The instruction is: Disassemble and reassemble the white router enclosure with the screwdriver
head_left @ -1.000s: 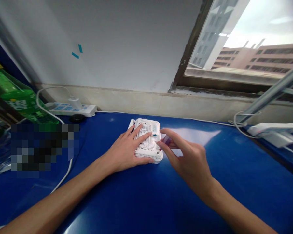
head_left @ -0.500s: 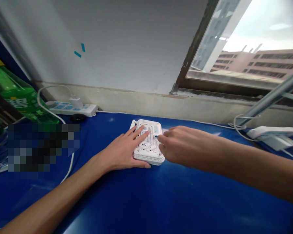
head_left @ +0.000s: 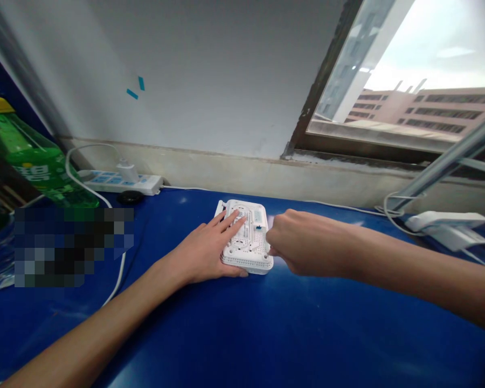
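Observation:
A white vented device (head_left: 248, 258) lies flat on the blue table (head_left: 267, 334), its labelled face up. My left hand (head_left: 210, 249) rests on its left part, fingers spread over the top and thumb along the near edge. My right hand (head_left: 293, 241) is closed at the device's right edge; whether its curled fingers hold anything is hidden. Near that hand, a small blue piece (head_left: 259, 227) shows on the device's upper face.
At the left are a green bottle (head_left: 40, 161), a power strip (head_left: 145, 184) with a plugged-in charger, a black round object (head_left: 130, 198) and a white cable. A white adapter (head_left: 448, 221) lies at the right by a metal pole (head_left: 440, 167).
My right hand has shifted slightly right, off the blue piece, which now shows more fully. My left hand stays on the device. The view has shifted a little.

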A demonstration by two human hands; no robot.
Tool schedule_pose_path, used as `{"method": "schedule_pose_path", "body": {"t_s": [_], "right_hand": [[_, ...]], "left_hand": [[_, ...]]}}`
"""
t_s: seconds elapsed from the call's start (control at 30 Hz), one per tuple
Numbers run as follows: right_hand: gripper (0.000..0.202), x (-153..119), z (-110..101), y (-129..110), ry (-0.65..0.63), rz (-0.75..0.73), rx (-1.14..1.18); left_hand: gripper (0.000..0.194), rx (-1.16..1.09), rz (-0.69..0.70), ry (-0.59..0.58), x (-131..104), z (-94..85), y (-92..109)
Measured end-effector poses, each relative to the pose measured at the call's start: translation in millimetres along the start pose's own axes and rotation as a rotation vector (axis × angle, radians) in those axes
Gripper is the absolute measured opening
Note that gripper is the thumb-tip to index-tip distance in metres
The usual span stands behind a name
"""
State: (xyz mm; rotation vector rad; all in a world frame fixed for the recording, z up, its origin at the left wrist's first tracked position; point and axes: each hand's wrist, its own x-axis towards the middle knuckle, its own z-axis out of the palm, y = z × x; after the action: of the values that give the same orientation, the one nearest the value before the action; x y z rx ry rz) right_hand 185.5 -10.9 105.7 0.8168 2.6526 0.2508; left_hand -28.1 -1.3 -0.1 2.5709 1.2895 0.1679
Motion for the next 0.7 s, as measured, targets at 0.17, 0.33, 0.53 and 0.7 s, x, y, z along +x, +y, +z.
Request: {"method": "schedule_pose_path", "body": {"t_s": [0.17,0.33,0.53,0.7], "right_hand": [[0.012,-4.1,2.5,-4.7,0.013,-0.199,-0.212],[0.032,0.6,7.0,-6.3,0.152,-0.228,-0.131],[0.021,2.9,-1.0,-11.2,0.029,-0.123,-0.039],[0.010,3.1,-0.9,-19.8,-0.024,0.047,0.037]], "left_hand": [[0.116,-0.013,0.011,0.003,-0.6,-0.6,-1.3],[0.115,-0.008,0.018,0.018,-0.2,2.3,-3.3],[0.114,0.022,0.023,0.024,1.0,5.3,-3.5],[0.114,0.013,0.014,0.030,0.9,7.0,-3.1]]}}
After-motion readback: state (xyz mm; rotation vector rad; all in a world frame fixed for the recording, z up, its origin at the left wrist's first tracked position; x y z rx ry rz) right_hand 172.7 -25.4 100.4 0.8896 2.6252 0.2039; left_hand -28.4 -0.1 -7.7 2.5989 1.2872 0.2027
